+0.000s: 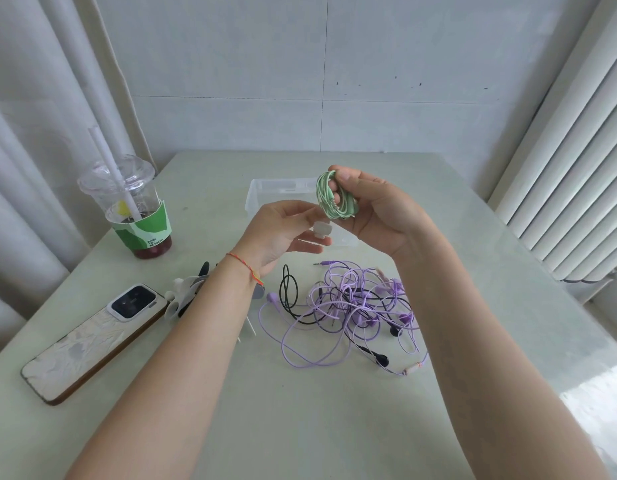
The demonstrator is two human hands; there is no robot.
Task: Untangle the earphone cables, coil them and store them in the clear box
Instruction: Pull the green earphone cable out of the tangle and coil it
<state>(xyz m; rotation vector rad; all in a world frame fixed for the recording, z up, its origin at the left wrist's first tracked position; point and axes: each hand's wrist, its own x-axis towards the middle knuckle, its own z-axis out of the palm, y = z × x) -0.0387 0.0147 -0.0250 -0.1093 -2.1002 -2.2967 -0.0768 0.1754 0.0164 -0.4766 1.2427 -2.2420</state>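
My right hand (pixel 376 209) holds a coiled green earphone cable (pixel 333 197) above the table, thumb and fingers curled round the coil. My left hand (pixel 282 230) hovers just left of the coil, palm up and fingers relaxed, holding nothing. The clear box (pixel 265 192) stands behind both hands, partly hidden by them, and a small pale piece (pixel 321 230) shows in front of it. A tangle of purple earphone cables (pixel 355 313) mixed with black earphone cables (pixel 289 292) lies on the table below my hands.
A plastic drink cup with a straw (pixel 133 209) stands at the left. A phone (pixel 92 341) lies face down near the left edge, with small white and black items (pixel 185 296) beside it. Curtains hang at the left, blinds at the right.
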